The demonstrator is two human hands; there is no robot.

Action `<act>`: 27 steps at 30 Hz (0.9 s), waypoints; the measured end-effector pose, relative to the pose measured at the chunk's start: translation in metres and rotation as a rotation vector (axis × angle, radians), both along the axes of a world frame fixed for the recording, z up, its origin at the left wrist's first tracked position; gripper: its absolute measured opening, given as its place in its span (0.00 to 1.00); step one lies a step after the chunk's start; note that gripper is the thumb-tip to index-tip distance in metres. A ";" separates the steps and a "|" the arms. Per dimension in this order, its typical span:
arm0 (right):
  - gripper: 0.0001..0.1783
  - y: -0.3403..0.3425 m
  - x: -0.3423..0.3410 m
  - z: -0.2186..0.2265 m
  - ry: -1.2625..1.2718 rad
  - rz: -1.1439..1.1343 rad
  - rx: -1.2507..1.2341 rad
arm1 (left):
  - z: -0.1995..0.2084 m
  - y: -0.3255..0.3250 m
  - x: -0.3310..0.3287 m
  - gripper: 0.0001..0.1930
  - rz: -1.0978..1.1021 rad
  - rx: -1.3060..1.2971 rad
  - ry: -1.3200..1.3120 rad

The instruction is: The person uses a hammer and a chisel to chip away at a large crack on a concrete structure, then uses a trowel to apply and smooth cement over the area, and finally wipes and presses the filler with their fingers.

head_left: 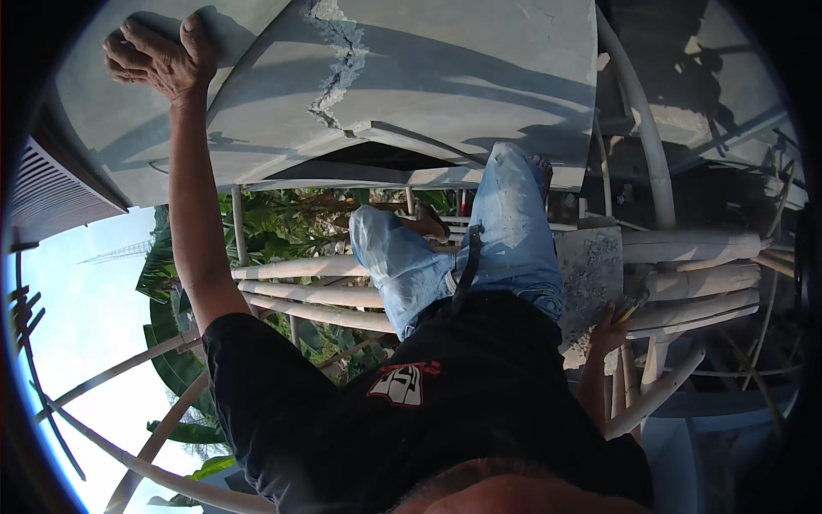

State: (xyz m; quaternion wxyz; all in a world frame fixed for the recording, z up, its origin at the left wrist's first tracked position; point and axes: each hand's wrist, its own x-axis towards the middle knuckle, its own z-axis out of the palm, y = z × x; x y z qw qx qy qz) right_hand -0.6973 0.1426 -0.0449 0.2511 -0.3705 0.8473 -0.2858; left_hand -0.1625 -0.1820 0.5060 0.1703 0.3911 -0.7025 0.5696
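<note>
My left hand (163, 58) is stretched out at the upper left, its fingers apart against the grey plastered wall (479, 77). A jagged crack (341, 64) with rough, broken edges runs down that wall to the right of the hand. At my right side, my right hand (608, 332) is low and closed round a small tool (634, 306) with a dark and yellow part; its exact kind is too small to tell. Just beyond this hand lies a grey board (591, 265) with crumbs of mortar on it.
I am up on a scaffold of bamboo poles (317, 294), my jeans-clad legs (505, 223) bent toward the wall. More poles (693, 248) stick out at the right, and an upright pole (646, 128) stands beside the wall. Green plants (291, 227) show below through the gaps.
</note>
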 end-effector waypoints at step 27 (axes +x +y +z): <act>0.39 -0.002 -0.003 -0.010 0.155 0.047 0.104 | -0.021 -0.009 -0.009 0.42 0.036 -0.167 0.152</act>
